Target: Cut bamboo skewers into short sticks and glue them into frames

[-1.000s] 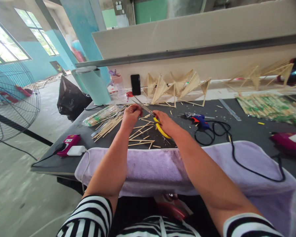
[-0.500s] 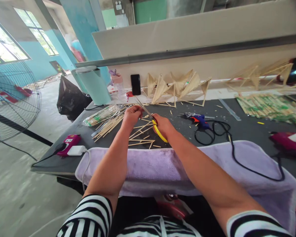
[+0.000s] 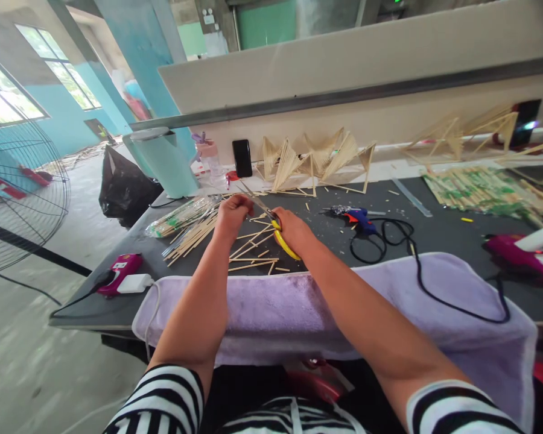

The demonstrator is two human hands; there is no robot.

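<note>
My right hand [image 3: 295, 230] is closed around a pair of scissors [image 3: 285, 244] with yellow handles, whose blades point away to the upper left. Close beside the blades, my left hand [image 3: 234, 212] is closed with its fingertips pinched together; anything between them is too small to make out. Thin wooden sticks [image 3: 252, 263], some cut short, lie loose on the dark table below and between the hands. More long sticks [image 3: 192, 234] are bunched to the left, partly behind my left wrist, next to a clear plastic packet [image 3: 181, 216].
Stick frameworks [image 3: 287, 163] stand at the back beside a phone [image 3: 242, 158]. A blue glue gun [image 3: 361, 220] with a black cord [image 3: 420, 271] lies right. A purple towel [image 3: 266, 304] covers the front edge. A power strip [image 3: 120, 271], pitcher [image 3: 165, 163] and bagged sticks [image 3: 470, 190] sit around.
The whole view has shifted slightly, so things appear a little further left. The scissors and both hands keep nearly the same placement relative to each other.
</note>
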